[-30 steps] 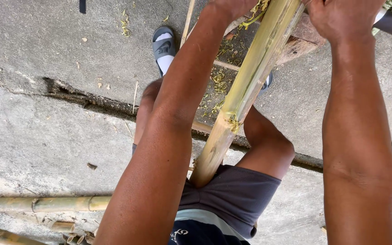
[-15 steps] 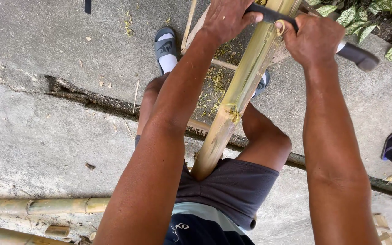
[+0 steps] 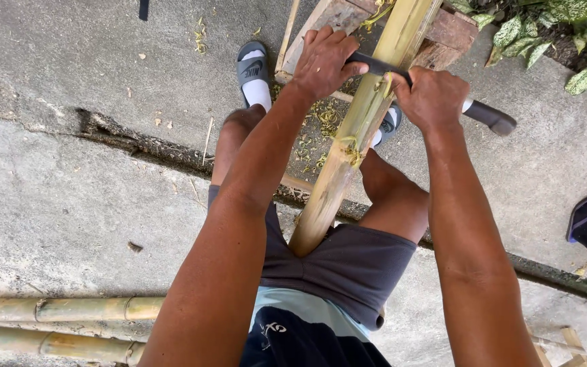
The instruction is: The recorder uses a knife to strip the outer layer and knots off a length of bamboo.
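The person is drawing a dark blade (image 3: 375,66) across the bamboo pole (image 3: 348,156) slanting between the knees, left hand (image 3: 321,61) closed on its far end, right hand (image 3: 433,98) gripping the handle, and even two-handed pressure looks best for a clean shave.

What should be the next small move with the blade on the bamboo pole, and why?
Probably draw the blade toward the body along the bamboo pole. The left hand and right hand grip its two ends, it lies across the pole, and shavings lie below.
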